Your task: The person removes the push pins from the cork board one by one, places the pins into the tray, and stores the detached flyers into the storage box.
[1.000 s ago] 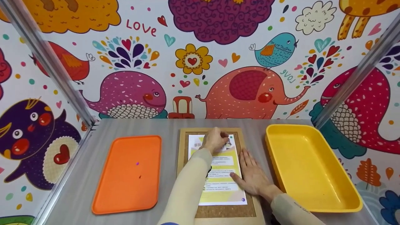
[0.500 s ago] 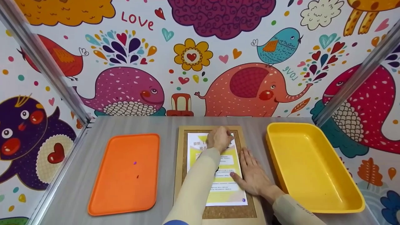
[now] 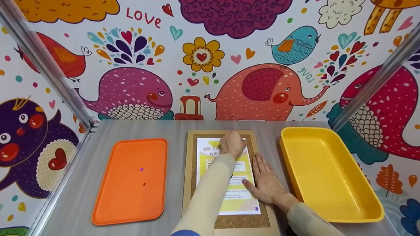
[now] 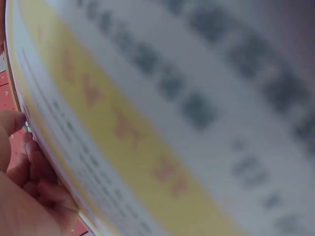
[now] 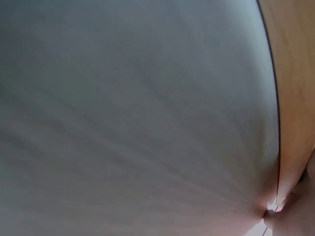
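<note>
A printed yellow-and-white paper sheet (image 3: 236, 206) lies on a cork board (image 3: 242, 223) with a wooden frame. My left hand (image 3: 232, 144) is over the sheet's top right corner, fingers curled. Its thumb and fingertips meet around a small green push pin (image 4: 26, 127) at the paper's edge, mostly hidden by the hand. My right hand (image 3: 267, 183) lies flat with straight fingers along the frame's right side, its thumb on the sheet's right edge. A small purple round spot (image 3: 256, 208) shows at the sheet's lower right corner.
On the left stands an orange tray (image 3: 129, 196) with a tiny purple piece (image 3: 141, 169) and a tiny dark red piece (image 3: 144, 184) on it. A deep yellow bin (image 3: 331, 183) stands on the right. Patterned walls and metal posts enclose the grey table (image 3: 175, 157).
My left hand has shifted slightly right to the sheet's top right corner, covering the teal dot seen there earlier. The right hand stays in place.
</note>
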Demonstrator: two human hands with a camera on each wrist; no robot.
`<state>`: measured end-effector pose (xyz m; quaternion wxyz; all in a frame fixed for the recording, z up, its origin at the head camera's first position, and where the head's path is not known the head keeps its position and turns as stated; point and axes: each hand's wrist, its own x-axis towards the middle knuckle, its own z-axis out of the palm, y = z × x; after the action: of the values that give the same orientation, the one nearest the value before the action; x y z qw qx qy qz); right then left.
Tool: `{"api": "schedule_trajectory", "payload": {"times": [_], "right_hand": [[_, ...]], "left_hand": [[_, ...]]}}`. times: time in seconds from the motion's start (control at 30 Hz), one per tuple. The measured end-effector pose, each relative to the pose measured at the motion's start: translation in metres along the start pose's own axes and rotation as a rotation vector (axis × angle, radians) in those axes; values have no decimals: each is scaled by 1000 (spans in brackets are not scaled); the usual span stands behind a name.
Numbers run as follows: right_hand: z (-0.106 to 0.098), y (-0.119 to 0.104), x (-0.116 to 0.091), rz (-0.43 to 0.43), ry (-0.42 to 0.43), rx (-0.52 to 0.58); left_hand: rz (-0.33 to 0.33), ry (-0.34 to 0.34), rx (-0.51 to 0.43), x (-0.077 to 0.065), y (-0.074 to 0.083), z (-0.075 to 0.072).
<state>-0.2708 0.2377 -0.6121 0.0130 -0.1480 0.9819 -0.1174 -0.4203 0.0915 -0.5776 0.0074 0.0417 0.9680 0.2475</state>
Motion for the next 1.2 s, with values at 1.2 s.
{"api": "schedule_trajectory", "payload": {"times": [1.2], "right_hand": [[1,1,-1,-2,9,16]], "left_hand": [[110,-50,-62,-6,0,-12]]}}
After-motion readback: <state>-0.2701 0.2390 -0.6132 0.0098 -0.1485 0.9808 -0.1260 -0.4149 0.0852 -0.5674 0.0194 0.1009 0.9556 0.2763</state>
